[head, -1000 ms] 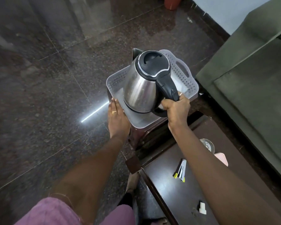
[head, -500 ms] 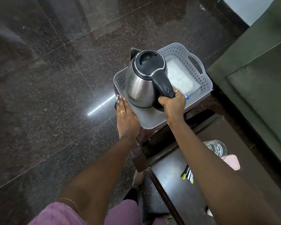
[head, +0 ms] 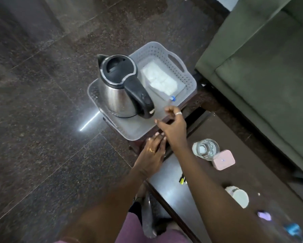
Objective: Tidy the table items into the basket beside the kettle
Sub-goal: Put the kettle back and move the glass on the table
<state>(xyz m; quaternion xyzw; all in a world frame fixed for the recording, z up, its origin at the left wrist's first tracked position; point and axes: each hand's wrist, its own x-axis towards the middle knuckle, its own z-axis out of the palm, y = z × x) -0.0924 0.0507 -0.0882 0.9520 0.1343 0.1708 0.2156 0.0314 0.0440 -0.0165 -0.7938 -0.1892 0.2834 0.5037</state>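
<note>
The steel kettle with a black lid and handle stands upright in the left end of the grey perforated basket. A white packet and a small blue-capped item lie in the basket's right end. My right hand hovers at the basket's near edge, just right of the kettle handle, fingers loosely curled and holding nothing. My left hand is below it at the basket's near corner, fingers straight, partly hidden by my right hand. On the dark table lie a glass, a pink box and a yellow-tipped pen.
A white round container, a purple scrap and a blurred blue item sit further along the table. The basket rests on a small wooden stand. A green sofa runs along the right. Polished stone floor lies to the left.
My right hand has let go of the kettle handle and pulled back. My left hand has drawn back from beside the kettle to the basket's near corner. The kettle now stands on its own.
</note>
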